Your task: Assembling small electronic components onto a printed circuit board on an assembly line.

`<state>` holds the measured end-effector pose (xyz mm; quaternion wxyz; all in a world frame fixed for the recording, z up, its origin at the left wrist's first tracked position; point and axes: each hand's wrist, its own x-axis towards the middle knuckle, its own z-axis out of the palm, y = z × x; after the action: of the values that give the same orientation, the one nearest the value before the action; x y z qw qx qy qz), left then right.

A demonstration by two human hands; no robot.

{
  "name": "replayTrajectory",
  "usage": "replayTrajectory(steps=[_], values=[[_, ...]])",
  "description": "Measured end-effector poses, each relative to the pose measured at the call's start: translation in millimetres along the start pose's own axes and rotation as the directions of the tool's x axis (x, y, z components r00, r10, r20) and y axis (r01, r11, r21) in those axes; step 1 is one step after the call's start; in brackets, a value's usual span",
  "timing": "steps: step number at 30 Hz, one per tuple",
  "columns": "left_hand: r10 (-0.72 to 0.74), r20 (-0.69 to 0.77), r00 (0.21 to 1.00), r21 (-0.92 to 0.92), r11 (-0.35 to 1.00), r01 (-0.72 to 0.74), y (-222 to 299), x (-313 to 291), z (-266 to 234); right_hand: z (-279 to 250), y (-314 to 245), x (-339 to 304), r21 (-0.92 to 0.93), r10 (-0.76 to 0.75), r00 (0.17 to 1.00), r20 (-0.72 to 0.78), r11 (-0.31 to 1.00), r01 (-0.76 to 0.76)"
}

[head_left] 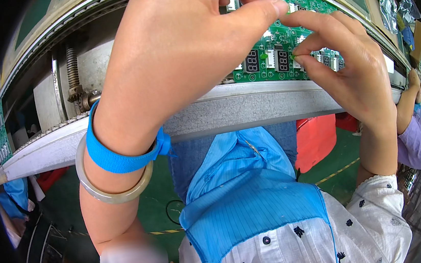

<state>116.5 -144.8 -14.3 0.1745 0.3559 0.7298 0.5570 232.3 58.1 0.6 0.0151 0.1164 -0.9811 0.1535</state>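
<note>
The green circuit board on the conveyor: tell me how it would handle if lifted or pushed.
The green circuit board looks thin and flat, so probably stiff and light. Its small displays and upright parts suggest fragility; edge grips seem safer. It lies flat on the conveyor rail, so a push would likely slide it, not tip it.

A conveyor line (249, 108) with a pale grey metal front rail curves across the view from lower left to upper right. On it lies a green circuit board (283, 47), carrying small dark numeric display modules (252, 61) set side by side and white connector blocks. Further along to the left, another green board (1, 138) sits on the same line. Behind the rail, a threaded metal rod (72, 69) stands upright in the frame.
</note>
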Motion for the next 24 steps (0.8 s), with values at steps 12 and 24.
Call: replayTrajectory(steps=[12, 24], values=[[-0.025, -0.012, 1.000, -0.022, 0.999, 0.025, 4.6, 5.7, 2.2, -2.5, 1.3, -0.9, -0.065, -0.038, 0.999, 0.011, 0.997, 0.039], [-0.030, -0.008, 1.000, -0.047, 0.998, 0.029, 4.2, 4.5, 1.8, -2.5, 0.2, 1.3, -0.069, -0.037, 0.999, 0.018, 0.997, 0.038]])
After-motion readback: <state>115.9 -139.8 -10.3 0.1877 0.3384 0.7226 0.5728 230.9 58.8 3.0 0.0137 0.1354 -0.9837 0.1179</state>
